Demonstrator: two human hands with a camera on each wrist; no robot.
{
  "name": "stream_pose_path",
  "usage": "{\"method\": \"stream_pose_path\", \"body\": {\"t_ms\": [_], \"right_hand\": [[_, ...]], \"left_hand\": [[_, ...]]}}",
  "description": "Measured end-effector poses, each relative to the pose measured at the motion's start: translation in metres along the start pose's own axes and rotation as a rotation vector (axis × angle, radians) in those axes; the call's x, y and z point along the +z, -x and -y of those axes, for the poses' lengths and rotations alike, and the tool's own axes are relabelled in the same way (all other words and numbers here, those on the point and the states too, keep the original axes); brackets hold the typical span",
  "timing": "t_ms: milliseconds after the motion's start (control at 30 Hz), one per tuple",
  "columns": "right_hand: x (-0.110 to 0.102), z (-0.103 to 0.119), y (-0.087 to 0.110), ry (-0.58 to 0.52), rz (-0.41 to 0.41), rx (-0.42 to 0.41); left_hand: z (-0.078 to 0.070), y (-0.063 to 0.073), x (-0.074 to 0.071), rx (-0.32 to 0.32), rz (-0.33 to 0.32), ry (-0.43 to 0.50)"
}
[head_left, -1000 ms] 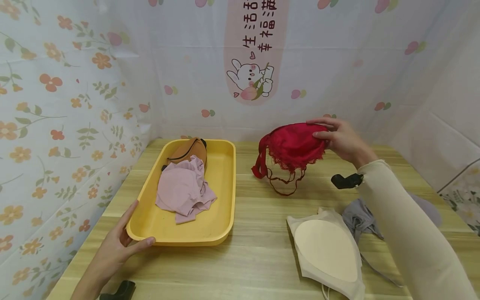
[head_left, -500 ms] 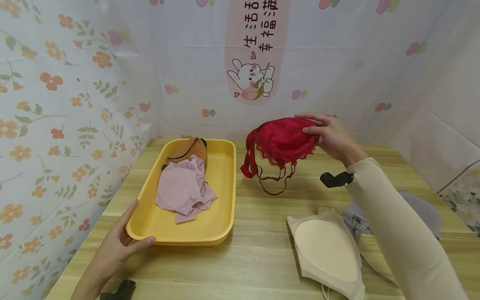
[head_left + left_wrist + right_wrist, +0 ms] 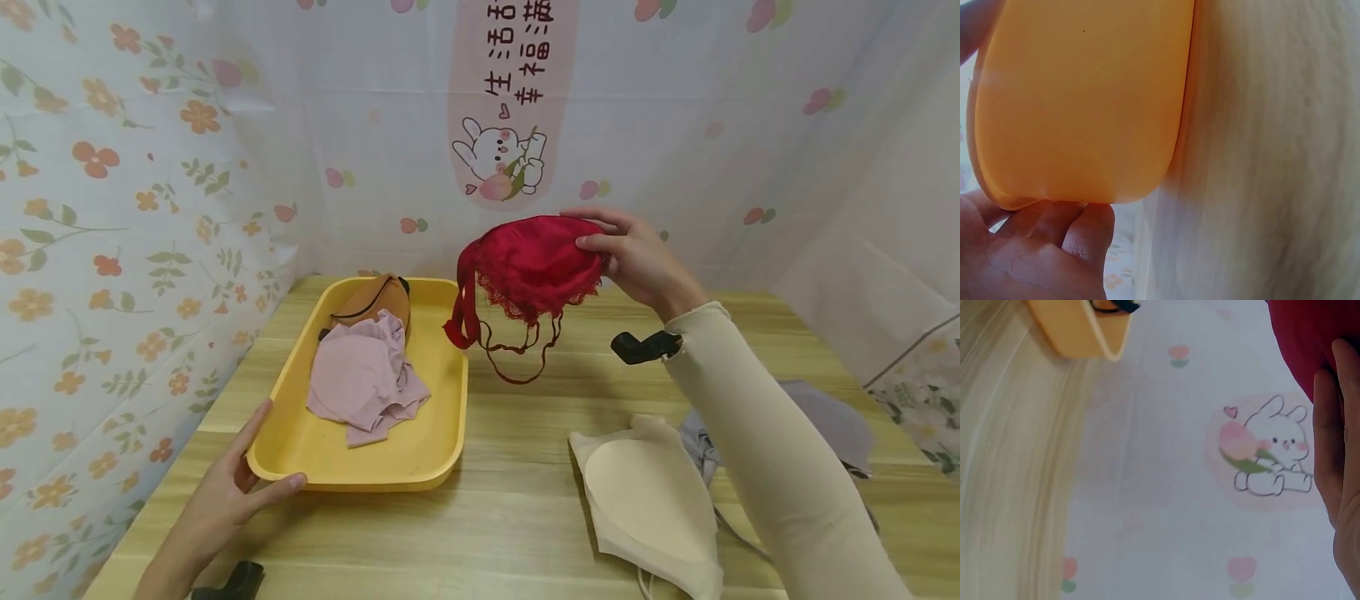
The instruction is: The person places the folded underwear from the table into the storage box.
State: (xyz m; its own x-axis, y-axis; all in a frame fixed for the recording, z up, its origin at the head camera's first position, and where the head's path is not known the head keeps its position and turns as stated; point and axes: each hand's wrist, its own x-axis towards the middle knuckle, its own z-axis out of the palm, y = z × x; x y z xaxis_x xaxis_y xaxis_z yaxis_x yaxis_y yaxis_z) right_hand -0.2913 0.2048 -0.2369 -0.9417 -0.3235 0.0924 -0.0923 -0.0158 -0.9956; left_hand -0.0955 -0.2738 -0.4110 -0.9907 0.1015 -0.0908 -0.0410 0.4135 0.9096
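Note:
In the head view, my right hand (image 3: 633,258) pinches a red satin bra (image 3: 536,262) by its upper right edge. Its lace trim and thin straps dangle above the table, and a wide band hangs by the right rim of a yellow plastic tray (image 3: 462,408). My left hand (image 3: 225,492) holds the tray's near left corner, thumb along the front rim, fingers against the outer side. Inside the tray lie a crumpled pink garment (image 3: 360,371) and a brown-orange item with black edging (image 3: 375,304), partly covered by the pink one.
A beige bra-like garment with a large pad (image 3: 648,496) lies on the wooden table (image 3: 517,467) at front right. Grey garments (image 3: 828,425) lie partly behind the right sleeve. Printed cloth walls (image 3: 360,142) stand behind and beside the table.
My right hand has carried the red bra leftward and slightly up, so its hanging band now reaches the tray's right rim. My left hand stays at the tray corner.

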Motion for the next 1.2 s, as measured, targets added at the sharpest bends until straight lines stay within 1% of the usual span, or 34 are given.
{"method": "stream_pose_path", "body": {"t_ms": [100,167,333,500,600,733,933,1100,1200], "right_hand": [[0.007,0.005,-0.004,-0.023,0.001,-0.028],[0.012,0.008,-0.006,-0.044,-0.004,-0.049],[0.032,0.013,-0.012,-0.108,-0.032,-0.081],[0.053,0.013,-0.018,-0.147,-0.076,-0.077],[0.063,0.012,-0.021,-0.168,-0.083,-0.071],[0.077,0.01,-0.023,-0.187,-0.069,-0.063],[0.097,0.0,-0.024,-0.189,-0.053,-0.041],[0.113,-0.008,-0.024,-0.181,-0.05,-0.022],[0.122,-0.012,-0.025,-0.183,-0.031,-0.022]], "left_hand": [[0.0,0.0,-0.001,0.004,0.002,-0.013],[0.0,0.0,-0.001,0.007,0.008,-0.004],[0.0,-0.003,-0.001,0.015,0.007,-0.002],[0.0,-0.004,-0.001,0.025,0.01,0.001],[0.0,-0.005,-0.001,0.036,0.013,0.019],[-0.001,-0.004,-0.001,0.039,0.011,0.017],[-0.001,-0.002,-0.003,0.029,0.016,-0.044],[0.001,-0.002,-0.002,0.032,0.013,-0.051],[0.0,-0.002,-0.001,0.029,0.01,-0.056]]}}
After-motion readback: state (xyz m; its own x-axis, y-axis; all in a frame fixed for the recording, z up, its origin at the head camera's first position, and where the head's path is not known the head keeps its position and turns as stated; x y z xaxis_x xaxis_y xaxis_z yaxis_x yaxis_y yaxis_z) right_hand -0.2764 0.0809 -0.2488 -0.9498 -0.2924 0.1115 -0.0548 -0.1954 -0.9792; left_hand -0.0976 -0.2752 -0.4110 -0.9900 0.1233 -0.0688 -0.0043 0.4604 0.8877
